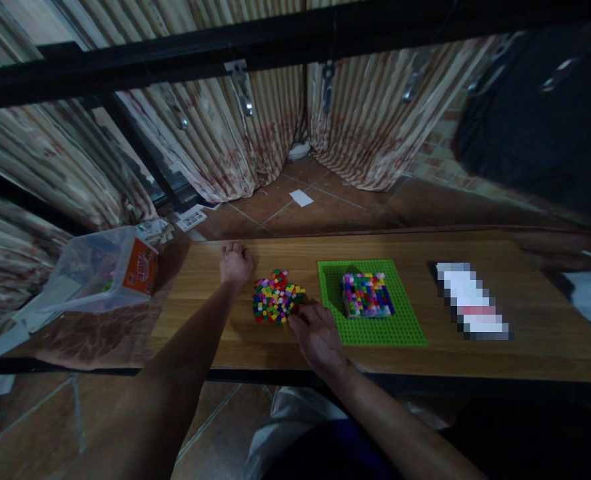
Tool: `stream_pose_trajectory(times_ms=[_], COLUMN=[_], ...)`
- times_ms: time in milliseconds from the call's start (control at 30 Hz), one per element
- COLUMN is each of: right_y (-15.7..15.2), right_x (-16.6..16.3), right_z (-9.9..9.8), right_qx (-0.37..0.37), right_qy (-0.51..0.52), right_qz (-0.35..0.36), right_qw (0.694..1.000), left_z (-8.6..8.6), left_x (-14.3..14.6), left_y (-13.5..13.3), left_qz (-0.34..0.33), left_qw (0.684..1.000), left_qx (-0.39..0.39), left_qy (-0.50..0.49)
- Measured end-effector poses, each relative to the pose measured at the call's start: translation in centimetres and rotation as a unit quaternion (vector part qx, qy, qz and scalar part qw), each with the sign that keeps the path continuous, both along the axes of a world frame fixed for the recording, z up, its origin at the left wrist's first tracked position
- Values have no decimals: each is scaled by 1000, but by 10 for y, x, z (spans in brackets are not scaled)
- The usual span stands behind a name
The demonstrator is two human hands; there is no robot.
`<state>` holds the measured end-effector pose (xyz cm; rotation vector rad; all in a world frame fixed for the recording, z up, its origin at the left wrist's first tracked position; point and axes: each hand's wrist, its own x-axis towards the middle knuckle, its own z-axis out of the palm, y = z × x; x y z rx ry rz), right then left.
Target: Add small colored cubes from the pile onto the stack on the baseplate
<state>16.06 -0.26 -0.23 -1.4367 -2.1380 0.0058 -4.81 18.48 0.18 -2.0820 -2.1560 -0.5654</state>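
Observation:
Loose toy bricks in many colours lie in a pile [276, 299] on the wooden table. My right hand [321, 339] is at the pile's right edge, thumb and fingers drawn together; what sits between the fingertips is too small to make out. Left of the pile, near the table's far edge, my left hand [236, 264] rests on the wood with its fingers curled in, and no object shows in it. A green studded baseplate [375, 333] lies to the right. On it stands a block built of multicoloured bricks [368, 295].
A clear plastic box [95, 267] with an orange label stands beyond the table's left end. On the right of the table [540, 293] lies a blurred-out flat item [472, 300]. A dark metal bar [275, 41] crosses above, with curtains [355, 127] behind.

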Motion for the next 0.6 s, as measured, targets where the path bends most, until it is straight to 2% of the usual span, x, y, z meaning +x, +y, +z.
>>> stream_pose_trajectory(times_ms=[267,367,600], right_y=[10,20,47], right_x=[9,13,21], right_z=[13,18,15], right_qx=[-49,-55,-78], right_qy=[85,101,109], right_qz=[-7,-32,-67], right_qw=[995,993,989], left_z=[2,3,3], left_x=[2,3,2], left_y=[-3,-4,-4], left_qz=[4,1,7], left_qw=[1000,1000,1000], left_qx=[1,-7,-10], left_qy=[-21,-24,-18])
